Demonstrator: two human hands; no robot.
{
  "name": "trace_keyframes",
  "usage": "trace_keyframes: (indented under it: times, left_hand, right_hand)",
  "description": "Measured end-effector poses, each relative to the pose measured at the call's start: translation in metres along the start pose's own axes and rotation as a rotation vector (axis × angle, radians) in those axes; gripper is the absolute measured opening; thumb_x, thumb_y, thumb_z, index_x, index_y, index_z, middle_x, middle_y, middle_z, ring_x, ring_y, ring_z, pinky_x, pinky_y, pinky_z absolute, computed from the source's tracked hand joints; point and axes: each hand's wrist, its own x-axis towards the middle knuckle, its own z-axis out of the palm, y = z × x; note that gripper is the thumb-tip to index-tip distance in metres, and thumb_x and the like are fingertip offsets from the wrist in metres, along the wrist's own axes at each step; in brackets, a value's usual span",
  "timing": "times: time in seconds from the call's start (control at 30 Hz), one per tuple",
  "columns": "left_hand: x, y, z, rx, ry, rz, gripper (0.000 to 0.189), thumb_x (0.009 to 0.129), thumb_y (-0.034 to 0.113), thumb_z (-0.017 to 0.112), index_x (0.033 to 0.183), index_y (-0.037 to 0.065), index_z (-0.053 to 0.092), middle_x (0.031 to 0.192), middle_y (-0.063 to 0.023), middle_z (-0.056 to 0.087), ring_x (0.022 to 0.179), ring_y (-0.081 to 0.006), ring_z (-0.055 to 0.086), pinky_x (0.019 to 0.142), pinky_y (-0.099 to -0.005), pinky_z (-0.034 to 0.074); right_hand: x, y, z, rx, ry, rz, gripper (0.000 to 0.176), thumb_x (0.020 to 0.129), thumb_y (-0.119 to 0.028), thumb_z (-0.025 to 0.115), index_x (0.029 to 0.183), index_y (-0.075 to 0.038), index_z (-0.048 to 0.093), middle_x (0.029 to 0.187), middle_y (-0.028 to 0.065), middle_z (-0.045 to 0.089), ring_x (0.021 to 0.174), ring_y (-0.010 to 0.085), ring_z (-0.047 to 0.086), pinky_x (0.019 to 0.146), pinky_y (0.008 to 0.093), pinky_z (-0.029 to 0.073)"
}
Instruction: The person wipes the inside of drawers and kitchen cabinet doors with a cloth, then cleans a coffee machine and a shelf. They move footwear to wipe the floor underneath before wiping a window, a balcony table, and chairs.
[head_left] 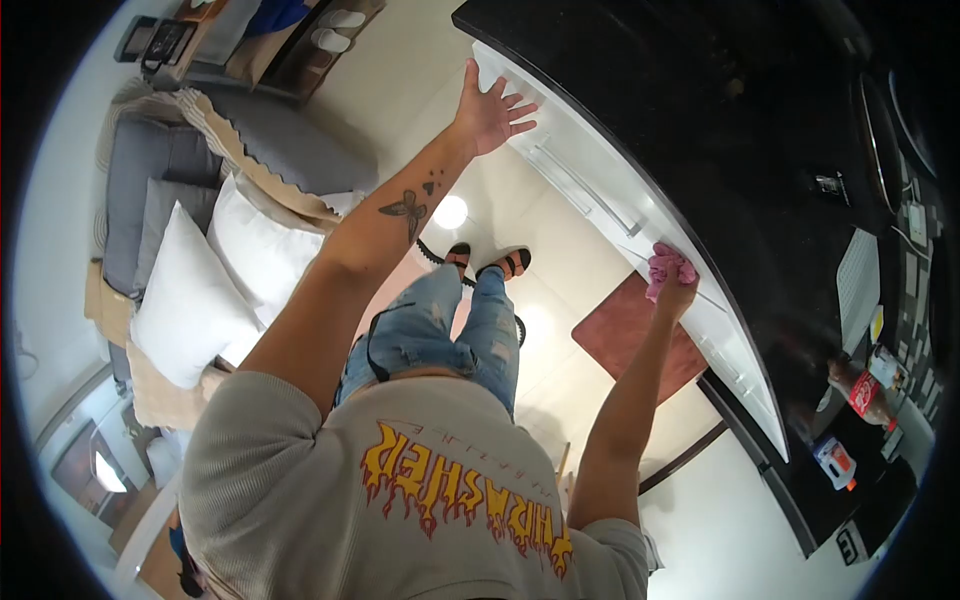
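My left hand (pixel 490 112) is open with its fingers spread, palm in view and nothing in it, close to the upper end of the white cabinet front (pixel 600 165). At the right, my right hand (pixel 677 292) is closed around a crumpled pink cloth (pixel 667 268). The cloth is at the cabinet front, just under the edge of the black countertop (pixel 640 90) and beside the end of a long handle (pixel 590 195).
A dark red mat (pixel 640 335) lies on the floor by the cabinet. On the countertop stand a bottle with a red label (pixel 862 395) and a white-and-blue container (pixel 833 460). A grey sofa (pixel 290 140) with white pillows (pixel 190 300) is at the left.
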Motion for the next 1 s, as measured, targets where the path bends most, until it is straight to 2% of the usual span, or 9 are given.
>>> trace_keyframes:
  times: [0.1, 0.23, 0.27, 0.4, 0.47, 0.63, 0.83, 0.93, 1.0]
  left_hand:
    - [0.008, -0.001, -0.005, 0.007, -0.076, 0.009, 0.1, 0.072, 0.082, 0.023, 0.141, 0.019, -0.012, 0.148, -0.0166, -0.003, 0.128, -0.0344, 0.031, 0.102, -0.0468, 0.031]
    - [0.004, -0.003, -0.02, 0.039, -0.143, 0.017, 0.102, 0.071, 0.082, 0.025, 0.142, 0.017, -0.009, 0.148, -0.017, 0.0, 0.128, -0.0339, 0.031, 0.103, -0.0472, 0.029]
    - [0.002, -0.003, -0.025, 0.08, -0.162, 0.033, 0.096, 0.075, 0.079, 0.025, 0.142, 0.015, 0.0, 0.146, -0.0178, 0.01, 0.128, -0.0327, 0.032, 0.103, -0.046, 0.029]
    - [0.026, -0.03, -0.101, 0.066, -0.165, 0.15, 0.07, 0.088, 0.062, 0.023, 0.133, 0.009, 0.032, 0.13, -0.0175, 0.043, 0.12, -0.0292, 0.042, 0.099, -0.042, 0.033]
    - [0.055, -0.079, -0.15, 0.047, 0.186, 0.128, 0.053, 0.093, 0.049, 0.026, 0.122, 0.008, 0.044, 0.117, -0.0143, 0.054, 0.11, -0.026, 0.051, 0.093, -0.0387, 0.038]
    - [0.119, -0.238, -0.233, 0.372, 0.372, -0.299, 0.048, 0.084, 0.039, 0.056, 0.119, 0.01, 0.045, 0.118, -0.0104, 0.048, 0.103, -0.0251, 0.05, 0.085, -0.0384, 0.043]
    - [0.205, -0.348, -0.231, 0.288, 0.274, -0.138, 0.048, 0.084, 0.037, 0.057, 0.121, 0.01, 0.044, 0.126, -0.011, 0.041, 0.11, -0.0249, 0.044, 0.09, -0.038, 0.039]
    - [0.248, -0.369, -0.237, -0.006, 0.4, -0.139, 0.04, 0.086, 0.033, 0.055, 0.116, 0.008, 0.045, 0.12, -0.011, 0.043, 0.109, -0.0258, 0.044, 0.094, -0.0396, 0.036]
    - [0.265, -0.374, -0.256, 0.024, 0.253, -0.072, 0.034, 0.088, 0.034, 0.052, 0.11, 0.009, 0.041, 0.094, -0.0077, 0.05, 0.087, -0.0229, 0.052, 0.085, -0.037, 0.042]
  right_hand:
    - [0.014, 0.018, 0.004, -0.205, 0.166, -0.109, 0.035, 0.074, -0.013, 0.068, 0.103, 0.001, 0.055, 0.099, 0.013, 0.062, 0.088, 0.0219, 0.059, 0.079, 0.0328, 0.047]
    - [0.036, 0.058, 0.001, -0.047, 0.134, 0.024, 0.038, 0.072, -0.016, 0.07, 0.103, 0.001, 0.056, 0.1, 0.0133, 0.061, 0.09, 0.0228, 0.059, 0.081, 0.0335, 0.047]
    - [0.039, 0.065, -0.001, -0.042, 0.081, -0.09, 0.026, 0.076, -0.013, 0.067, 0.095, 0.001, 0.057, 0.092, 0.0106, 0.062, 0.075, 0.0146, 0.058, 0.066, 0.0259, 0.048]
    - [0.015, 0.047, 0.007, -0.275, 0.217, -0.113, 0.027, 0.079, -0.011, 0.063, 0.101, 0.005, 0.058, 0.095, 0.0109, 0.062, 0.082, 0.0152, 0.057, 0.072, 0.0248, 0.047]
    - [-0.003, 0.068, 0.009, -0.091, 0.213, -0.101, 0.029, 0.078, -0.013, 0.065, 0.099, 0.005, 0.058, 0.095, 0.0101, 0.061, 0.083, 0.0158, 0.057, 0.074, 0.0262, 0.046]
    - [-0.072, 0.157, 0.006, 0.084, 0.219, 0.024, 0.028, 0.078, -0.01, 0.065, 0.1, 0.005, 0.057, 0.096, 0.0079, 0.06, 0.085, 0.015, 0.056, 0.076, 0.0262, 0.045]
    - [-0.12, 0.294, -0.046, 0.146, 0.238, 0.174, 0.028, 0.078, -0.008, 0.064, 0.102, 0.005, 0.057, 0.098, 0.009, 0.06, 0.087, 0.0166, 0.057, 0.078, 0.0281, 0.047]
    - [-0.122, 0.336, -0.055, 0.204, 0.267, 0.167, 0.029, 0.079, -0.008, 0.062, 0.104, 0.005, 0.056, 0.103, 0.0118, 0.059, 0.094, 0.0183, 0.057, 0.085, 0.0305, 0.046]
    - [-0.115, 0.353, -0.047, 0.241, 0.263, 0.119, 0.029, 0.078, -0.007, 0.063, 0.104, 0.005, 0.056, 0.104, 0.0117, 0.059, 0.094, 0.0182, 0.057, 0.085, 0.0305, 0.046]
